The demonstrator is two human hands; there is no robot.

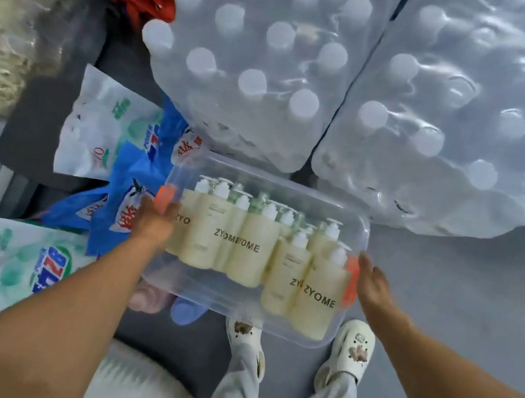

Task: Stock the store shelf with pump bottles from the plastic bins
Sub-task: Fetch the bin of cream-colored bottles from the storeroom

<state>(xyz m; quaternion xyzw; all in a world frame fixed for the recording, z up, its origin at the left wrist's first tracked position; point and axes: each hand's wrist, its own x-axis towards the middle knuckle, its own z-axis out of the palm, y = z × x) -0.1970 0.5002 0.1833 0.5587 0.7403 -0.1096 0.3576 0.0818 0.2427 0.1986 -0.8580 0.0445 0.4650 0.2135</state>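
Note:
A clear plastic bin (209, 297) with orange side latches hangs above the floor in front of me. Several cream pump bottles (252, 249) marked ZYOME stand upright inside it, white pumps on top. My left hand (154, 224) grips the bin's left end at the orange latch. My right hand (373, 287) presses flat against the right end beside the other orange latch. The bin tilts slightly down to the right. No store shelf is in view.
Two shrink-wrapped packs of white-capped bottles (260, 59) (458, 120) lie just beyond the bin. Blue and white detergent bags (122, 196) are piled at the left on a dark cart. My feet in white clogs (350, 352) stand on grey floor below the bin.

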